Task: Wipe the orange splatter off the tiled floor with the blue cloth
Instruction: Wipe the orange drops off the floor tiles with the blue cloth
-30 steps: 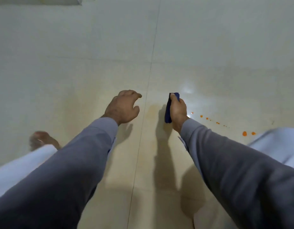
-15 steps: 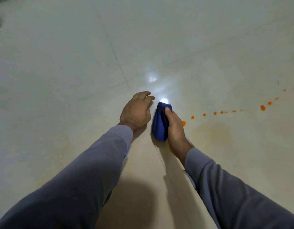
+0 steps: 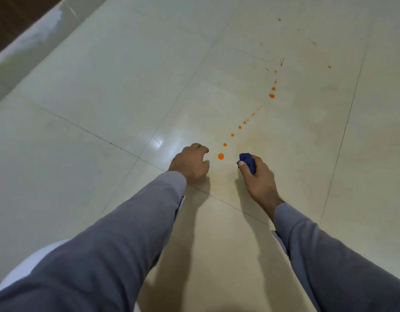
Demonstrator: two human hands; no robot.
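Fingers (image 3: 242, 163) around bunched blue cloth (image 3: 248, 162)

The shiny cream tiled floor (image 3: 109, 93) has thin dark lines between its big square tiles; a curved row of small orange drops (image 3: 232, 134) lies on it, from the biggest round drop (image 3: 220, 156) near the middle up toward the far right corner; a bright light spot (image 3: 159, 143) shines nearby.
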